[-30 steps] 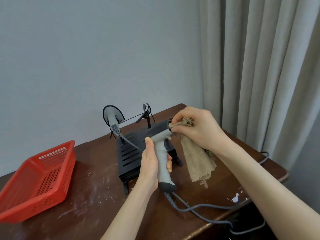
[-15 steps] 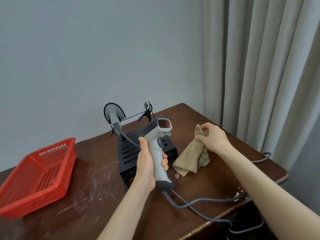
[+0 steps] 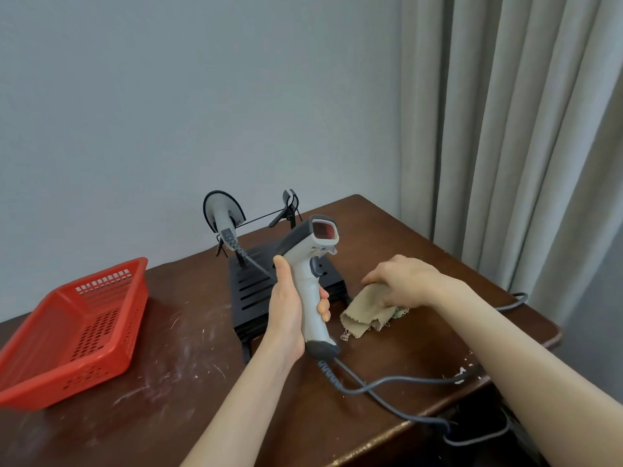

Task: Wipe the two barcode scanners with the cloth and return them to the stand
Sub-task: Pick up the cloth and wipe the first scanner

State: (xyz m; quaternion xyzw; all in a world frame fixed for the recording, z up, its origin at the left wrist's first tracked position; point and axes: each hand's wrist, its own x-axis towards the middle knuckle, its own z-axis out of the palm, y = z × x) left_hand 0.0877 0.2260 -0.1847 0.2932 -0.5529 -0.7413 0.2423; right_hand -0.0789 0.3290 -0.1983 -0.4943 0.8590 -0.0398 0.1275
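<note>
Your left hand [image 3: 290, 308]: fingers wrapped round the grip of the first scanner [image 3: 308, 264], held clear of the table [image 3: 188, 348]. Long axis near upright, head tipped right, red window facing you.

Your right hand [image 3: 404, 281]: palm down on the cloth [image 3: 364, 315], crumpled on the table just right of the stand [image 3: 251, 288]. Whether it grips is not discernible.

Stand: second scanner [image 3: 222, 214] seated at its left end. Right clip [image 3: 290, 202] vacant, just behind the held scanner's head. Left hand nearer, so the likely move is forward.
</note>
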